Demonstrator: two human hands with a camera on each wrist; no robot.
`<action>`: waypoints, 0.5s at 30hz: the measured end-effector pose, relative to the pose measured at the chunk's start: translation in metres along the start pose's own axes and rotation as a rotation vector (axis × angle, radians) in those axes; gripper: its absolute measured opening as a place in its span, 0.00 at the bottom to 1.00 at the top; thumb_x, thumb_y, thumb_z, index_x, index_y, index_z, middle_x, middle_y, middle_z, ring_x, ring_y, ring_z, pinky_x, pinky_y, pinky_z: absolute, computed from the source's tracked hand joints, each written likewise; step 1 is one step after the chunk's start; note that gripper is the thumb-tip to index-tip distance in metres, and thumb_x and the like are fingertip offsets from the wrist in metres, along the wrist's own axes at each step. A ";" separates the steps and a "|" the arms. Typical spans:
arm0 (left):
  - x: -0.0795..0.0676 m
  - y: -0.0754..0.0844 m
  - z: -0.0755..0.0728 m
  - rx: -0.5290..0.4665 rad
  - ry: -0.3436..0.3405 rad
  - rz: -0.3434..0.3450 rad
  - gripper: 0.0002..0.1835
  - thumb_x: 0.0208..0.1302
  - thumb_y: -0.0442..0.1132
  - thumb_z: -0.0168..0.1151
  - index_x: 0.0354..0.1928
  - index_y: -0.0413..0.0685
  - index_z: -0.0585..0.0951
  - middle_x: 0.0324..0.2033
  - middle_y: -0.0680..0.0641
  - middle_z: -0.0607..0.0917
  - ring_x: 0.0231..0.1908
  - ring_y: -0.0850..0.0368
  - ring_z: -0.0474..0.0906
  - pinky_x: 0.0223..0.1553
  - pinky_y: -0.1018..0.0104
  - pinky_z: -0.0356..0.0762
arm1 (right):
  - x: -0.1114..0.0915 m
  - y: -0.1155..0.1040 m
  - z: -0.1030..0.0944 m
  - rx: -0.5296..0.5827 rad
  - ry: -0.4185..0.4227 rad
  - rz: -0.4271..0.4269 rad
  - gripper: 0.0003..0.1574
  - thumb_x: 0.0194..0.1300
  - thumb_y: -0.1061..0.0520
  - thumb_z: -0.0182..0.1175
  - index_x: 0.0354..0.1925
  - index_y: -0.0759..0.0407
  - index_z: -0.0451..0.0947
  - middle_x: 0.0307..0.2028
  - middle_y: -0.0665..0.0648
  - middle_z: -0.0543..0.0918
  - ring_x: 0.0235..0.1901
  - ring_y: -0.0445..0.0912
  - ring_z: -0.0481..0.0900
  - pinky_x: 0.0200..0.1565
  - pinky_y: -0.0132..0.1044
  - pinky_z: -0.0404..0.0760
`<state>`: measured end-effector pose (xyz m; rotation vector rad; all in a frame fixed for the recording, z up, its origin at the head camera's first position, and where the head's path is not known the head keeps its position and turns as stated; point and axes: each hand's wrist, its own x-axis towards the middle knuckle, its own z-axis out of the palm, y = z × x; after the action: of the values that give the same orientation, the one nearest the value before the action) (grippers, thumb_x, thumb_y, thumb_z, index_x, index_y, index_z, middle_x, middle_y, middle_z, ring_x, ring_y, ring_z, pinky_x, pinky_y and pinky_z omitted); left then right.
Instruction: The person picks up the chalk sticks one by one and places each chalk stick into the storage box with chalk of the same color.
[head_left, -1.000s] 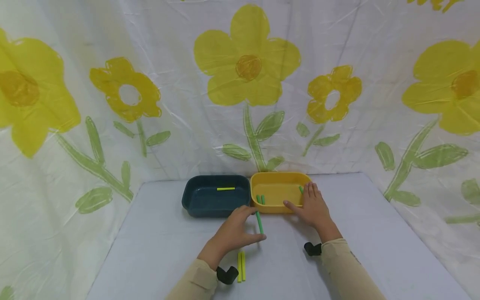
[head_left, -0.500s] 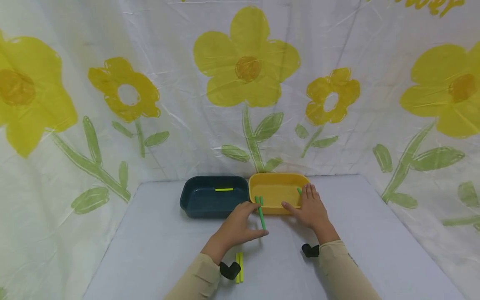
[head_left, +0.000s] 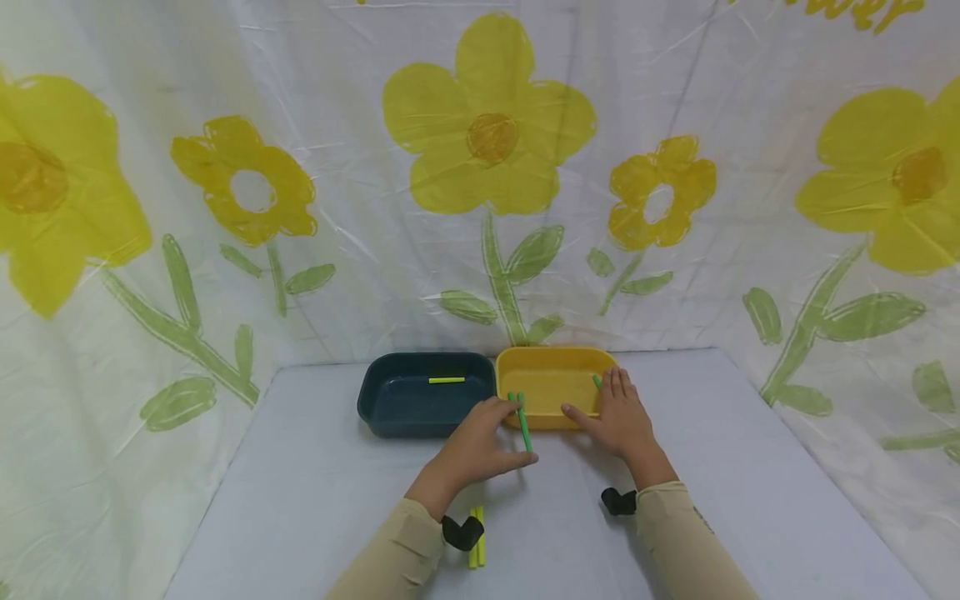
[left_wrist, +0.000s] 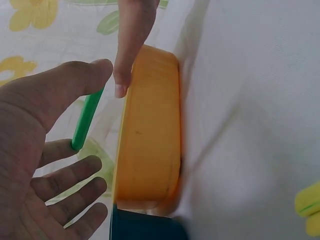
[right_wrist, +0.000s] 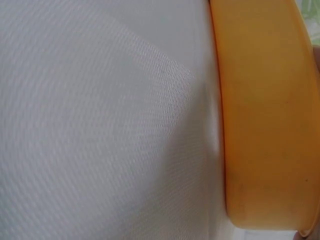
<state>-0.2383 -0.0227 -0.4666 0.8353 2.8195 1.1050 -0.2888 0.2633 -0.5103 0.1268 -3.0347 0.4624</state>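
My left hand (head_left: 476, 446) pinches a slim green stick (head_left: 525, 432) end to end between thumb and index finger, in front of the yellow container (head_left: 551, 379). In the left wrist view the green stick (left_wrist: 89, 117) spans the two fingertips, and the other fingers spread loosely. My right hand (head_left: 624, 421) rests on the container's front right corner, fingers extended along the right side and thumb at the front rim. Inside, another green stick (head_left: 597, 381) leans near those fingers, and more green shows at the left, partly hidden behind my left hand.
A dark teal container (head_left: 390, 429) stands against the yellow one's left side, with one yellow stick (head_left: 446, 380) in it. Two yellow sticks (head_left: 481, 550) lie side by side on the white table near my left wrist. A flower-printed curtain (head_left: 345, 300) hangs behind.
My left hand has moved slightly right and away from me with the green stick, up to the yellow container's front edge. The right hand keeps its place on the container.
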 end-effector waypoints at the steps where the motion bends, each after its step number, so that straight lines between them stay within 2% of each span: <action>1: 0.001 0.000 0.000 0.005 0.000 0.003 0.43 0.52 0.62 0.72 0.69 0.56 0.70 0.60 0.53 0.77 0.61 0.56 0.70 0.63 0.52 0.73 | 0.000 0.000 0.000 -0.001 -0.001 0.000 0.79 0.56 0.12 0.38 0.75 0.73 0.34 0.76 0.72 0.37 0.77 0.64 0.34 0.75 0.60 0.41; 9: 0.008 -0.001 0.000 0.039 -0.011 0.023 0.43 0.52 0.62 0.72 0.68 0.53 0.71 0.59 0.50 0.78 0.59 0.54 0.72 0.62 0.53 0.74 | 0.001 0.001 0.002 -0.008 0.002 0.005 0.79 0.55 0.11 0.37 0.75 0.72 0.34 0.76 0.71 0.37 0.77 0.64 0.34 0.75 0.60 0.42; 15: 0.015 -0.003 -0.001 0.048 -0.029 0.001 0.42 0.52 0.62 0.72 0.67 0.53 0.72 0.61 0.49 0.77 0.59 0.55 0.72 0.62 0.53 0.74 | 0.002 0.001 0.003 -0.009 0.000 0.010 0.80 0.55 0.11 0.36 0.75 0.72 0.34 0.77 0.71 0.37 0.77 0.63 0.34 0.75 0.59 0.41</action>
<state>-0.2534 -0.0181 -0.4650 0.8495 2.8332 1.0207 -0.2908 0.2639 -0.5130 0.1116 -3.0385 0.4494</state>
